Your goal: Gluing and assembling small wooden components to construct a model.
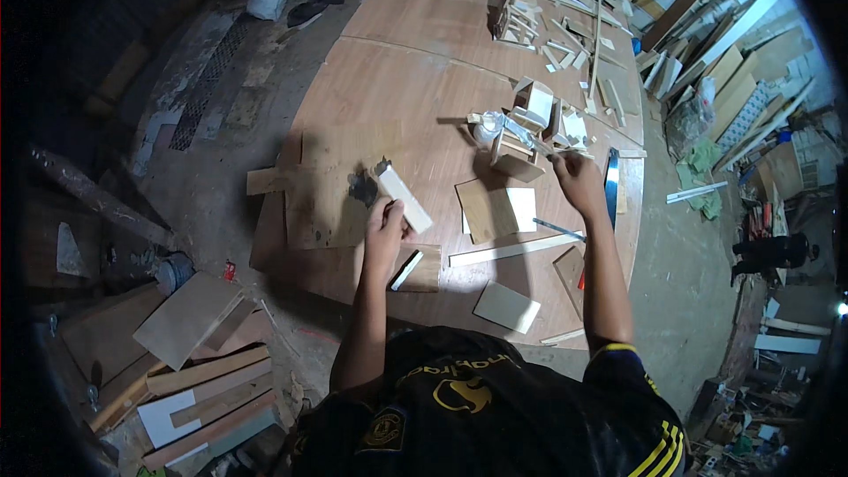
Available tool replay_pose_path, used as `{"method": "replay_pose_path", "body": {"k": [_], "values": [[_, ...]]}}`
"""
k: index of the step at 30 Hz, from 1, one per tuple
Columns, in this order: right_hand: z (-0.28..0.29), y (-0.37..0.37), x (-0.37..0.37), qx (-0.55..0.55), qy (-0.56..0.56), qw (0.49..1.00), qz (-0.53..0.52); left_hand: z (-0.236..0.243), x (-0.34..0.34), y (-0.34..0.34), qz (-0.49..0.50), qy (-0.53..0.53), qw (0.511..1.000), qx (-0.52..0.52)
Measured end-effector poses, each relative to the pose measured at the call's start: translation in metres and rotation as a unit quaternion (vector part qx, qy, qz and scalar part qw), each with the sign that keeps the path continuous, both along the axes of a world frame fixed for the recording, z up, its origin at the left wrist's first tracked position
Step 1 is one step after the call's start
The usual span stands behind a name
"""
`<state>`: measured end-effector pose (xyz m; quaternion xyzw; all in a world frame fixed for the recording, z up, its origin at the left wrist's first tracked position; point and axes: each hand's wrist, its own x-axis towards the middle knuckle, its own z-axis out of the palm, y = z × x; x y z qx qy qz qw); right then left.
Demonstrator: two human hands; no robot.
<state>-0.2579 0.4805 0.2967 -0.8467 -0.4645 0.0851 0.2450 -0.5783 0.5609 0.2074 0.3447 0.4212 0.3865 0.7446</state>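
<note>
Wood block (406, 198) juts right of my left grip (387, 218), edge-pinched, perhaps sparing its face; my right grip (577, 180) clasps a thin tool (540, 147).

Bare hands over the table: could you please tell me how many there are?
2: the left hand grips a pale block; the right hand holds a slim tool near the whitish container.

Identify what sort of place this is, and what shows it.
Probably a woodworking workshop: a broad worktable strewn with thin wood strips, boards leaning at the right, and loose panels piled on the floor at lower left.
</note>
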Motion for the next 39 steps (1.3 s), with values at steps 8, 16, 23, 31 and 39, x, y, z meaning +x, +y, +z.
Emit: {"method": "replay_pose_path", "body": {"k": [8, 16, 23, 31, 39], "values": [[-0.024, 0.108, 0.047, -0.241, -0.180, 0.953, 0.019, -0.030, -0.081, 0.006, 0.008, 0.155, 0.987, 0.033], [-0.114, 0.160, 0.110, -0.259, -0.254, 0.928, 0.085, -0.047, -0.116, 0.007, 0.078, 0.182, 0.980, -0.019], [-0.147, 0.194, 0.074, -0.350, -0.217, 0.903, 0.122, -0.041, -0.103, 0.006, 0.048, 0.169, 0.984, -0.011], [-0.060, 0.138, 0.008, 0.119, -0.232, 0.965, -0.003, -0.045, -0.101, -0.009, -0.024, 0.179, 0.983, 0.043], [-0.036, -0.001, -0.100, 0.150, 0.145, 0.977, 0.035, -0.037, -0.059, -0.020, -0.082, 0.168, 0.982, 0.029]]}}
